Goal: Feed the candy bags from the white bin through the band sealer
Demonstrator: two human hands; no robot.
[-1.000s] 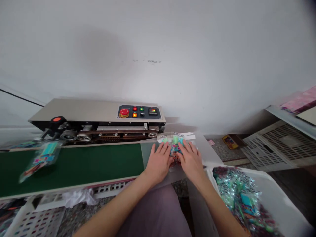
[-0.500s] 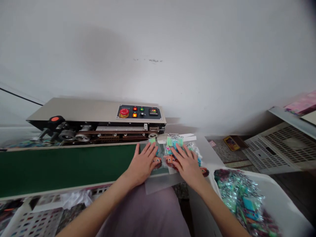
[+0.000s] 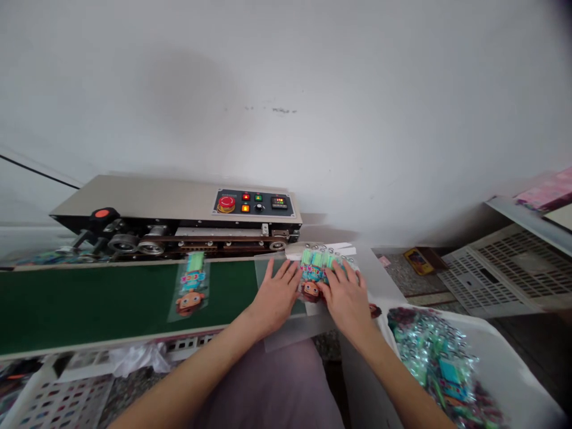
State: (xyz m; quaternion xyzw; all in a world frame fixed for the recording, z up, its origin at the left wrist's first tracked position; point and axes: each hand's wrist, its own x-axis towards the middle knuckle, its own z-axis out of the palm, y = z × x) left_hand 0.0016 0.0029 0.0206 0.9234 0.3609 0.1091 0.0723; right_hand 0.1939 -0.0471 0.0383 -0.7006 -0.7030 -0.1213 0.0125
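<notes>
I am looking down at my two bare hands working at the right end of a band sealing machine (image 3: 179,205) that is standing against a white wall.

My left hand (image 3: 276,293) is lying flat with its fingers spread and straight, gripping nothing and touching the left edge of a small stack of toy packets (image 3: 313,271). My right hand (image 3: 346,296) is pressing down on the stack's right side, its fingers also flat and open. The stack is sitting on a clear feed plate (image 3: 375,274), just beside the green belt (image 3: 89,304) and close under the sealer's intake.

A single packet (image 3: 191,286) is lying on the belt, well apart from my hands, its top toward the sealing rollers.

I am judging this as the feeding step, with both hands squaring the stack between packets. The next move is calling for the left fingers to slide only the top packet leftward, keeping its open edge lined up with the intake.

A white bin (image 3: 500,351) heaped with more packets is sitting near my right forearm.
</notes>
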